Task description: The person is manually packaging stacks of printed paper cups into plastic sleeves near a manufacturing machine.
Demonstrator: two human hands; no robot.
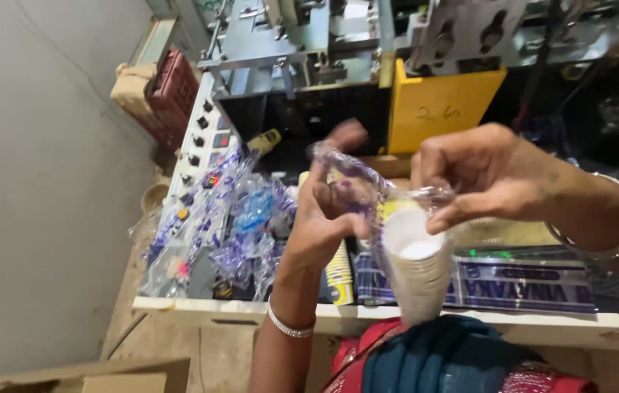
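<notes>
The stack of white paper cups (418,269) sits partly inside the clear printed sleeve (356,182), above the table (397,320); left hand (324,211) and right hand (469,178) both pinch the sleeve's mouth, not yet closed

Workshop, metal machine (367,44), control panel (204,142), plastic sleeves (236,225)

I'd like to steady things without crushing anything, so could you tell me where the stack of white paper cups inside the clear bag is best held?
Grip the stack of paper cups round its lower side wall, coming from below. It stands upright, mouth up, narrowing downward, with bare wall there. The left hand and right hand already crowd the clear bag at its mouth, and the open rim would probably dent.
</notes>
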